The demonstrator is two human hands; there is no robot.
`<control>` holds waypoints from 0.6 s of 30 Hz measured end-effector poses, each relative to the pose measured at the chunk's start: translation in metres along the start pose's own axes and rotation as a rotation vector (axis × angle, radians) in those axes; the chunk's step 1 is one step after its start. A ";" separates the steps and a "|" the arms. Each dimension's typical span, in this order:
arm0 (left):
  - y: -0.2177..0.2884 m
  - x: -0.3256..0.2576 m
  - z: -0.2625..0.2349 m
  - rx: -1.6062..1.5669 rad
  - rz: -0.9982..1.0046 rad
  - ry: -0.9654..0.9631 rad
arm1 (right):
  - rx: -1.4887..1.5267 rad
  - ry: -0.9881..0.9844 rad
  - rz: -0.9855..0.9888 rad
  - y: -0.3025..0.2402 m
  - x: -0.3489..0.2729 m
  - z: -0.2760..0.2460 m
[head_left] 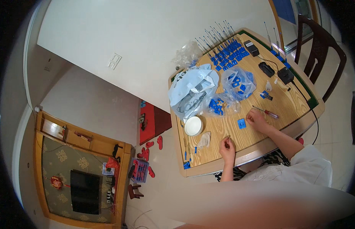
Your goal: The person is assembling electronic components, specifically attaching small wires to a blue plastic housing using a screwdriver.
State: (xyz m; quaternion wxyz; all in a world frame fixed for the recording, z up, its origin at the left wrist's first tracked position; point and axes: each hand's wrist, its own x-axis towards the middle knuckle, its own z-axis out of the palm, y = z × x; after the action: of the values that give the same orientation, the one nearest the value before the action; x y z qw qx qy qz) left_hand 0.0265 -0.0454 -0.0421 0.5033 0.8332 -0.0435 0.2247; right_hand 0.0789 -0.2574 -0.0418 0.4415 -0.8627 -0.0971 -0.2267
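Note:
My left hand [227,147] is over the table near its front edge, fingers pinched together; whatever may be between them is too small to make out. Farther right, my right hand [256,119] is also closed, its fingertips curled down by a blue square plastic piece [241,123]. That piece lies flat, just left of my right hand. Behind the right hand lies a screwdriver [272,114] with a red handle, its thin shaft pointing left. Left of my left hand are a crumpled pale cloth or tissue [204,140] and a white bowl [193,126].
A clear bag of blue parts [238,83], loose blue pieces [216,106] and a white-blue plastic bag [192,89] cover the table's middle. Spring-topped blue assemblies [229,53] stand in rows behind. Black adapters [285,75] with cords sit at right, near a dark chair [325,45].

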 end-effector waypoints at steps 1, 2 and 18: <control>0.000 0.000 0.000 0.007 -0.004 -0.003 | 0.000 0.000 0.000 0.001 -0.001 0.001; 0.001 0.000 0.000 0.007 -0.004 -0.003 | 0.109 0.025 0.106 0.001 -0.002 0.003; -0.003 0.000 0.001 0.010 -0.003 0.008 | -0.002 -0.081 0.032 0.000 -0.002 0.000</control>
State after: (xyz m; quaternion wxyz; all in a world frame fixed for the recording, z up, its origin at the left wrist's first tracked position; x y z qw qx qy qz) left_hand 0.0273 -0.0444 -0.0449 0.4996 0.8349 -0.0389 0.2275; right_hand 0.0775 -0.2572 -0.0426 0.4398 -0.8731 -0.1011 -0.1846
